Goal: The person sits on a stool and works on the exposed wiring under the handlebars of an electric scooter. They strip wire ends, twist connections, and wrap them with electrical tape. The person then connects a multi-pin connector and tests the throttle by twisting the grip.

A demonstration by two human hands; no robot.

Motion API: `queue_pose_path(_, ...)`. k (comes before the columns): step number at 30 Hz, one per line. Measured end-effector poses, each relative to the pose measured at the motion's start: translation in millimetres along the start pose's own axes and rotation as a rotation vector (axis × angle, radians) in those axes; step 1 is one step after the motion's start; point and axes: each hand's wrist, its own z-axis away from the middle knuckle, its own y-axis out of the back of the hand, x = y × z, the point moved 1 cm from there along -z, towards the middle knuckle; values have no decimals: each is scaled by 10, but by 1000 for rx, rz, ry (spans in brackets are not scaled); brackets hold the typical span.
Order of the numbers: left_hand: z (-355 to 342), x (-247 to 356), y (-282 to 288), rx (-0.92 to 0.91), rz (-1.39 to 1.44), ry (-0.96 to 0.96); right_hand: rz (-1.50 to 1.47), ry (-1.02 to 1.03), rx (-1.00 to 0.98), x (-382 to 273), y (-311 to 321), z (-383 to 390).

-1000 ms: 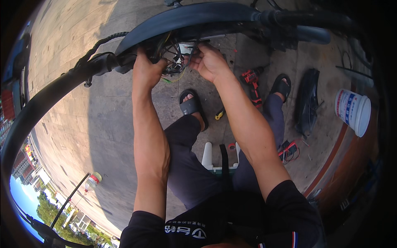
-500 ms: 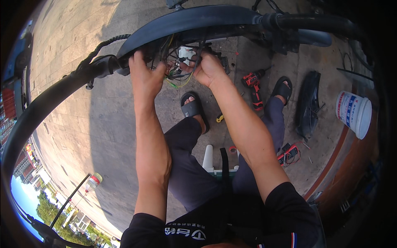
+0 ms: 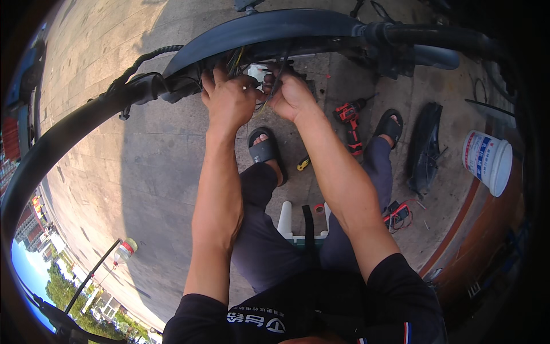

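Beneath a dark curved handlebar cover [image 3: 263, 26], both of my hands are in a bundle of thin wires [image 3: 235, 59], some of them yellow. My left hand [image 3: 230, 102] has its back turned up, with thumb and forefinger pinched on the wires and the other fingers reaching up toward the cover. Right beside it, my right hand [image 3: 291, 96] is closed around dark wires, its fingertips almost meeting the left ones. Behind the fingers a whitish piece [image 3: 258, 71] shows in part. The exact wire ends between my fingertips are hidden.
A red and black cordless drill [image 3: 349, 121], a yellow-handled tool [image 3: 303, 164] and a red multimeter [image 3: 396, 214] lie on the paving. To the right are a black curved panel [image 3: 424, 150] and a white bucket [image 3: 486, 161]. Black handlebars [image 3: 63, 135] arch across the left.
My left hand has moved right, away from the cover's left end, and turned back-up beside my right hand. Green and yellow wire ends seen before are now mostly covered. The right hand has barely moved.
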Motion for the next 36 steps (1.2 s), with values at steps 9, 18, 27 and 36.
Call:
queue_pose_path(9, 36, -107, 149, 117, 163, -182, 711, 419, 315, -84, 96, -62)
queue_pose_path(18, 65, -91, 233, 180, 225, -233, 957, 849, 71, -287, -306, 371)
queue_pose_path(27, 68, -62, 298, 326, 303, -210, 1289, 431, -135, -306, -441, 594)
queue_pose_path(36, 215, -121, 319, 148, 552, 134, 1288, 579, -203, -177, -296, 701)
